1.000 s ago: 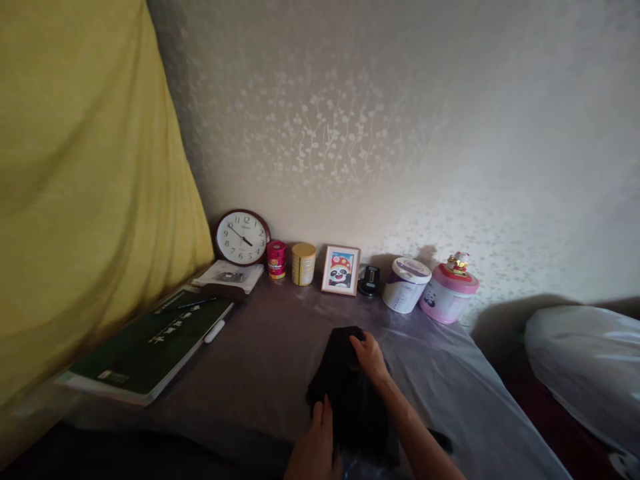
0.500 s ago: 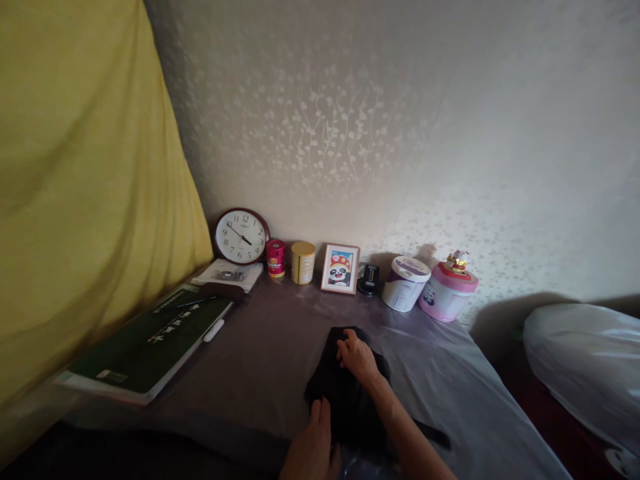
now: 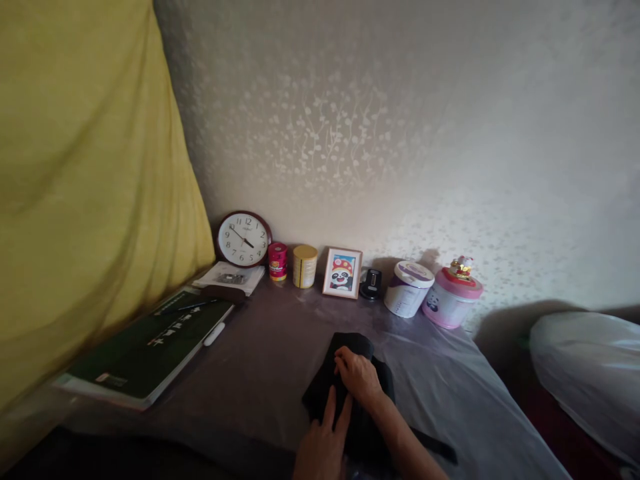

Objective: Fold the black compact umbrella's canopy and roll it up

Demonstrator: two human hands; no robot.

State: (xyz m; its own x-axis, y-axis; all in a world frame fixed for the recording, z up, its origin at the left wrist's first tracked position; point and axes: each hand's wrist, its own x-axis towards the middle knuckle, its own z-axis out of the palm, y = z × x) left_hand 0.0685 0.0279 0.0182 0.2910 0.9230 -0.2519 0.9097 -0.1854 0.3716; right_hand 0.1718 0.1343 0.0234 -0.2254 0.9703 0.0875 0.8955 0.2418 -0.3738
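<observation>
matte black fabric [image 3: 363,433] | left hand [image 3: 324,443] released, fingers splayed atop | right hand [image 3: 359,377] curled, grip unclear

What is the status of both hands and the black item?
Left hand open on black item; right hand on it, grip unclear. Item lies on grey cover. Dark strip beside right forearm.

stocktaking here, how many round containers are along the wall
4: red can beside the clock, yellow can left of the picture frame, white tub right of the black device, pink tub rightmost.
</observation>
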